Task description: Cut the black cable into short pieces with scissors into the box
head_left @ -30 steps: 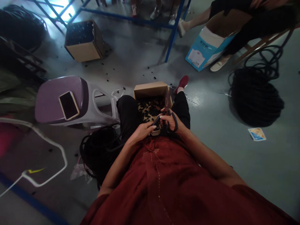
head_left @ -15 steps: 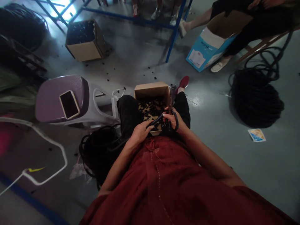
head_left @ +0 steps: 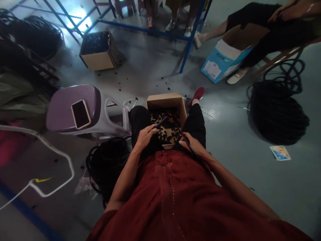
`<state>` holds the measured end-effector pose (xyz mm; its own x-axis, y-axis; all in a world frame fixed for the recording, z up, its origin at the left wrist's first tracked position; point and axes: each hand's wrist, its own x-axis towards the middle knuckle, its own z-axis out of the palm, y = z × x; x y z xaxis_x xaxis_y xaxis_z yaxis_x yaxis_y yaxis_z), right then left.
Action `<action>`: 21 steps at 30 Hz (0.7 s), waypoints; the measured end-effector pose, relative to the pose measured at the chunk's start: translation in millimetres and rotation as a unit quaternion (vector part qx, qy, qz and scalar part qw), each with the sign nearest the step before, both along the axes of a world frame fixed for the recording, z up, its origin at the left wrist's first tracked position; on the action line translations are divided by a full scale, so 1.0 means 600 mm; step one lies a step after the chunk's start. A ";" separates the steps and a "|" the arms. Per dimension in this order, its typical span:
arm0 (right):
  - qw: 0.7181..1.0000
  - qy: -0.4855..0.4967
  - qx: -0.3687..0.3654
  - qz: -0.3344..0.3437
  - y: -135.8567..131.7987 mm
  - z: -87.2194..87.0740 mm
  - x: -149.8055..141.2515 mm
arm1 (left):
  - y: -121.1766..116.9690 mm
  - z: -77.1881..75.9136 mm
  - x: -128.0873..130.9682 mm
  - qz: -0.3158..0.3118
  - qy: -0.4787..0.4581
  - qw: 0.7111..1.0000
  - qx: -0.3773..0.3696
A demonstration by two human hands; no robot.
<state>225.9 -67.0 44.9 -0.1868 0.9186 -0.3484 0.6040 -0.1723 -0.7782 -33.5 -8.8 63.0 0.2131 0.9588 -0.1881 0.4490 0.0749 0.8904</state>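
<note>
An open cardboard box (head_left: 167, 102) rests on my lap, full of small black pieces (head_left: 167, 125). My left hand (head_left: 144, 137) is shut on a short black cable piece (head_left: 160, 122) above the box's left side. My right hand (head_left: 193, 145) sits at the box's near right corner, gripping a slim dark object (head_left: 192, 149). Part of that object is hidden by my fingers, and I cannot tell whether it is the scissors or a cable.
A purple-and-white plastic stool (head_left: 75, 112) with a phone (head_left: 80, 114) stands to my left. Black cable coils (head_left: 277, 113) lie on the floor, and a second box of black pieces (head_left: 99, 52) stands ahead. A seated person's legs (head_left: 250, 26) are at upper right.
My hands have moved apart and lower. The black-handled scissors no longer stand upright over the box, and the black piece in my left hand now points up and right.
</note>
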 end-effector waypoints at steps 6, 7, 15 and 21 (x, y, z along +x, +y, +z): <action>0.999 -0.011 -0.025 0.036 -0.012 0.010 -0.015 | -0.001 -0.007 0.006 -0.015 0.011 1.000 0.003; 0.999 -0.010 -0.023 0.038 -0.009 0.012 -0.019 | -0.001 -0.008 0.007 -0.018 0.014 1.000 0.005; 0.999 -0.007 0.002 0.046 0.008 0.006 -0.033 | -0.002 -0.013 0.010 -0.044 0.048 0.997 0.034; 0.999 -0.008 -0.005 0.053 0.012 0.004 -0.038 | -0.001 -0.018 0.009 -0.052 0.055 0.996 0.037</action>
